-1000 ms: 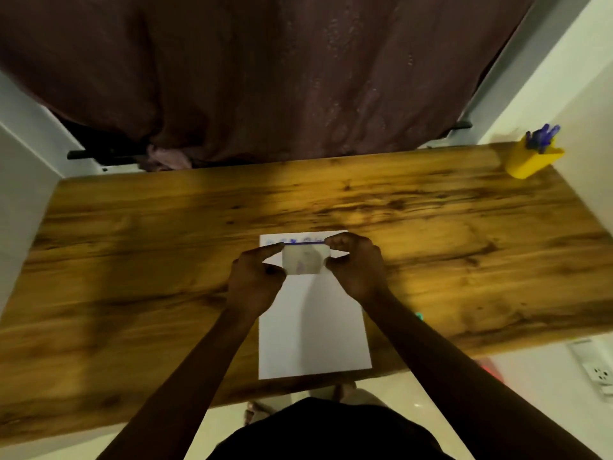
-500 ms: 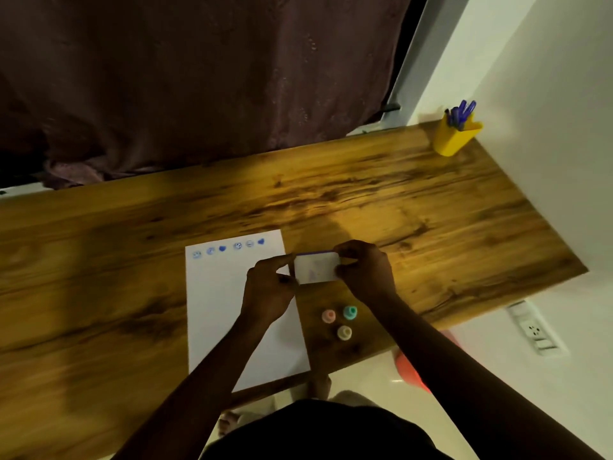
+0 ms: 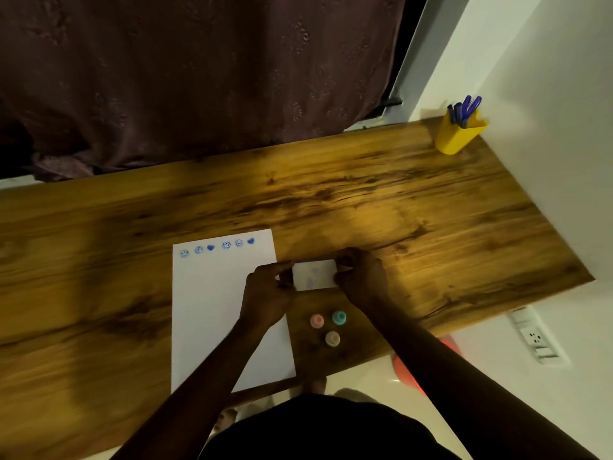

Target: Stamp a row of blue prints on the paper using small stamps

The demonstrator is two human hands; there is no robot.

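A white sheet of paper (image 3: 212, 313) lies on the wooden table (image 3: 414, 227), with a row of several blue prints (image 3: 217, 248) along its far edge. Both hands hold a small white ink pad case (image 3: 315, 274) just right of the paper: my left hand (image 3: 267, 293) pinches its left end and my right hand (image 3: 363, 280) its right end. Three small stamps stand on the table below the case: a pink stamp (image 3: 317, 321), a teal stamp (image 3: 339, 317) and a beige stamp (image 3: 332, 338).
A yellow pen holder (image 3: 459, 136) with blue pens stands at the table's far right corner against a white wall. A dark curtain (image 3: 199, 78) hangs behind the table. The table's right edge drops off near a wall socket (image 3: 534, 336).
The view swung right, bringing the three stamps into sight. Both hands carried the case from over the paper's top edge to the table right of the paper; it now lies flatter.
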